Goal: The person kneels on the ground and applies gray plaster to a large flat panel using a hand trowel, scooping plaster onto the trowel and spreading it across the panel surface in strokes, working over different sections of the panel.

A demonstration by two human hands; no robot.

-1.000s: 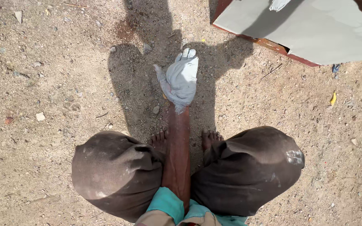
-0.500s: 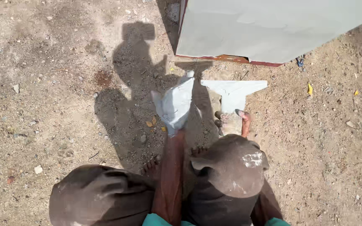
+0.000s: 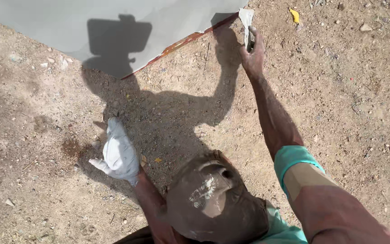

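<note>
Head view showed the right hand (image 3: 252, 56) clenched around a putty knife (image 3: 247, 25) at the grey panel's (image 3: 113, 22) edge; the gloved left hand (image 3: 118, 153) hung open, empty, above dirt.

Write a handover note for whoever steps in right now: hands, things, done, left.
Left hand: coated in pale grey paste, open, holds nothing, hovers over the dirt ground.
Right hand: arm stretched out, fingers closed on a scraper, blade at the rusty edge of the grey panel.
Done: the panel's visible face looks evenly grey.
Left: can't tell; most of the panel is out of frame.
</note>
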